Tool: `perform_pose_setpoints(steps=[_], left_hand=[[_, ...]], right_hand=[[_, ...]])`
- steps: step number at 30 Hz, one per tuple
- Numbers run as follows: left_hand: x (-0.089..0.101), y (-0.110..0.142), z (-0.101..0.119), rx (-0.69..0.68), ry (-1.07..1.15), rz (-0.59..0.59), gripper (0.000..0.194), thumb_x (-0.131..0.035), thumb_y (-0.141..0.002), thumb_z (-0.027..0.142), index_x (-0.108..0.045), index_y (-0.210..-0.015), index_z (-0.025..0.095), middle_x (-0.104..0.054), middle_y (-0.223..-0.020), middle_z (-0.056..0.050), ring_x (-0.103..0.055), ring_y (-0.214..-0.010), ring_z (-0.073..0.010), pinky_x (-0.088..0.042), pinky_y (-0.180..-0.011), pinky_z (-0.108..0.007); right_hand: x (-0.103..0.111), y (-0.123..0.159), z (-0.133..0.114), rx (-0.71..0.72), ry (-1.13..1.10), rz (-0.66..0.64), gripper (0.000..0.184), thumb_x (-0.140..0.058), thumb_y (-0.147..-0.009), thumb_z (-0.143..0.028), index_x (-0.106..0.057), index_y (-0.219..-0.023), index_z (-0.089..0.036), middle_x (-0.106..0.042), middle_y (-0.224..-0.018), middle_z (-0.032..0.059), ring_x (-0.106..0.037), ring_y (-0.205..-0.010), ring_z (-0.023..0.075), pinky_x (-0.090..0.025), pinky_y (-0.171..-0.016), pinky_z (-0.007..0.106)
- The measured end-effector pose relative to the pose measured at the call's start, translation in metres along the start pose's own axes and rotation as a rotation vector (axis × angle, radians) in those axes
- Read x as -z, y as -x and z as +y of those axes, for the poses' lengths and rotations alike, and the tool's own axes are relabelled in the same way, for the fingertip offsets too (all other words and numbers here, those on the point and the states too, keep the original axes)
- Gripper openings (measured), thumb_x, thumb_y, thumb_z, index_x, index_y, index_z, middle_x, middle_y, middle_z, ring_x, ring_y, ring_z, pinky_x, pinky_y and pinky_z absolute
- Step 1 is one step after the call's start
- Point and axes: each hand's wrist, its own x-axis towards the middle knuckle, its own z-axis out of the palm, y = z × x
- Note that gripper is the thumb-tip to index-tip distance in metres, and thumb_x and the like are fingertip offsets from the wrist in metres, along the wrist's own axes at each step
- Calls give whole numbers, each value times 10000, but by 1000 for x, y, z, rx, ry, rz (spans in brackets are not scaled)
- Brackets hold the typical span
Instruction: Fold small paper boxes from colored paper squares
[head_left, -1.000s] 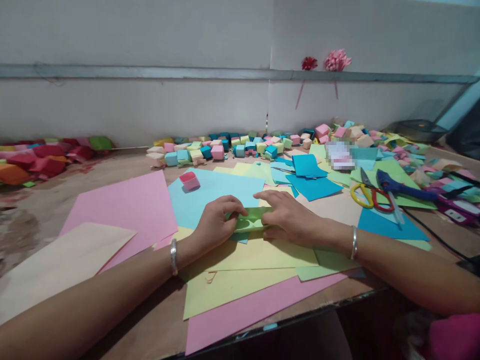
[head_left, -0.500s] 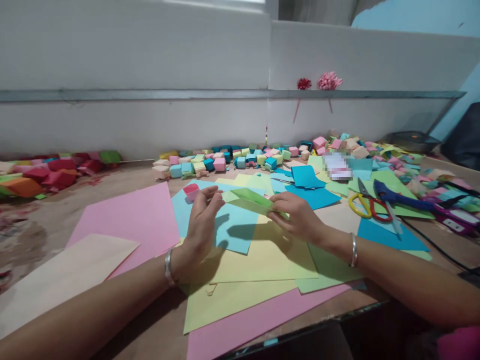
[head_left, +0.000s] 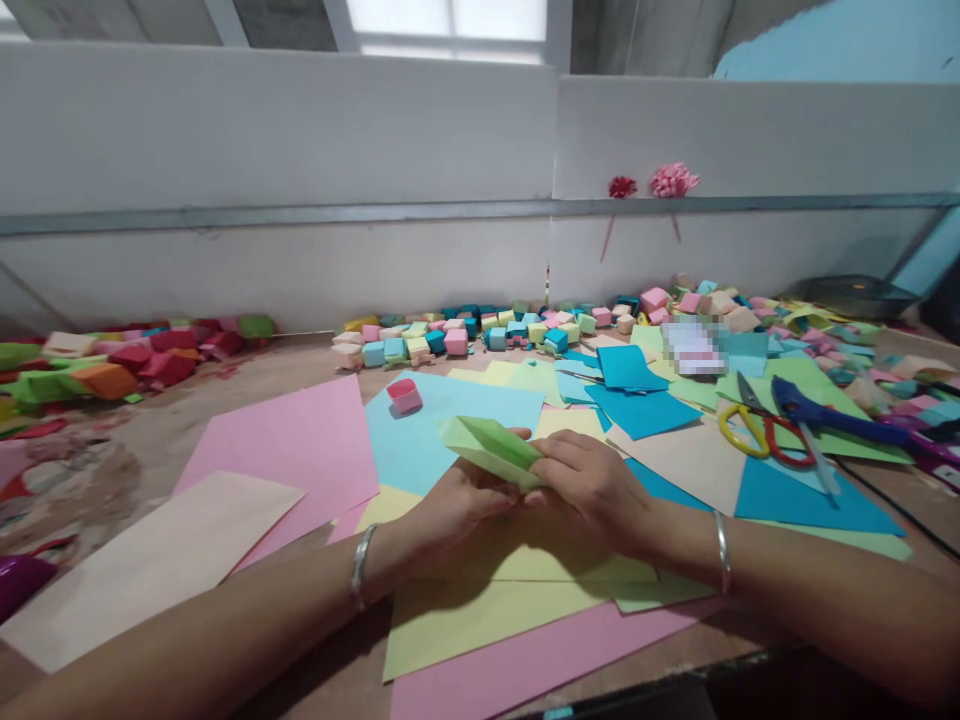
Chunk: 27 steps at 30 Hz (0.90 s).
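Head view, the only one: green folded paper (head_left: 487,448) is up off the sheets, between both hands, above the middle of the tabletop (head_left: 300,360). It slants, left end higher, with a long fold facing up; probably held clear of the stack so both ends can be reached by fingers. Right hand (head_left: 596,485) is closed on the right end, fingers bent over the top, thumb side below, so it likely does the pressing or steadying. Left hand (head_left: 461,505) sits under and on the near side, cupped, partly curled, touching the paper; its fingers are mostly hidden behind, so can't tell if it grips or just supports.

Under the hands, yellow sheets (head_left: 457,620) overlap, likely doubling as a work pad. Beyond, a small pink paper box (head_left: 406,397) stands on a light-blue sheet (head_left: 480,397), apart from both hands, perhaps parked there to stay out of the way. Scissors (head_left: 763,418) and a blue tool (head_left: 840,415) lie well to the right, seemingly within reach of the right arm. Small paper cubes (head_left: 456,342) line the back, against the wall (head_left: 300,270), leaving the near area for hands.
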Motion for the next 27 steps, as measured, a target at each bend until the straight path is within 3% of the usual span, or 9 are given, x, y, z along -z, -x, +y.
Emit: perform_pose_setpoints(steps=[5, 8, 11, 14, 17, 22, 24, 27], left_hand=[[1, 0, 4, 28, -71, -84, 432, -666, -785, 130, -588, -1205, 193, -662, -1067, -92, -635, -923, -218, -512, -783, -335], [-2, 3, 5, 9, -133, -65, 322, -699, -793, 202, -629, -1106, 179, -669, -979, -83, -630, -841, -193, -505, -712, -305], [-4, 6, 3, 7, -180, -78, 279, -706, -785, 217, -641, -1056, 196, -668, -1001, -77, -625, -859, -202, -508, -741, -334], [-4, 7, 3, -8, -214, -132, 301, -676, -749, 125, -638, -1033, 216, -657, -967, -50, -605, -841, -191, -502, -733, -331], [-3, 7, 5, -20, -273, -177, 301, -623, -673, 19, -660, -906, 207, -607, -797, -7, -530, -705, -139, -449, -610, -262], [-4, 7, 10, -7, -310, -269, 223, -647, -723, 101, -680, -919, 199, -586, -760, -10, -496, -659, -134, -429, -591, -269], [-5, 8, 10, -7, -308, -282, 175, -669, -783, 190, -688, -956, 210, -616, -817, -24, -545, -727, -158, -461, -654, -288], [-5, 11, 10, 20, -272, -236, 299, -658, -841, 260, -646, -1140, 273, -627, -1139, -49, -577, -1037, -223, -482, -871, -351]], right_hand=[[9, -2, -4, 3, -65, 74, 291, -517, -931, -401, -639, -898, -139, -657, -1002, 153, -581, -900, 245, -491, -753, 401], [16, -2, -7, -32, -223, 150, 253, -502, -944, -325, -618, -1107, -170, -653, -1115, 129, -594, -1000, 224, -493, -832, 389], [18, -3, -7, -123, -315, 242, 361, -523, -915, -231, -522, -1275, -208, -678, -1033, 79, -606, -882, 179, -504, -793, 355], [15, -5, -6, -194, -293, 293, 323, -599, -812, -178, -559, -1133, -197, -659, -868, 44, -557, -733, 164, -485, -675, 321], [13, -7, -7, -154, -285, 297, 165, -585, -769, -127, -573, -922, -189, -618, -800, 44, -546, -749, 170, -463, -655, 307], [18, -6, -11, -116, -323, 263, 204, -542, -790, -92, -618, -951, -191, -614, -840, 61, -556, -792, 177, -481, -687, 317], [20, -6, -12, -108, -339, 237, 231, -539, -796, -78, -636, -969, -198, -624, -860, 62, -565, -808, 176, -488, -702, 318], [23, -8, -14, -102, -344, 223, 161, -556, -818, -109, -649, -914, -199, -601, -814, 49, -564, -782, 167, -490, -686, 308]])
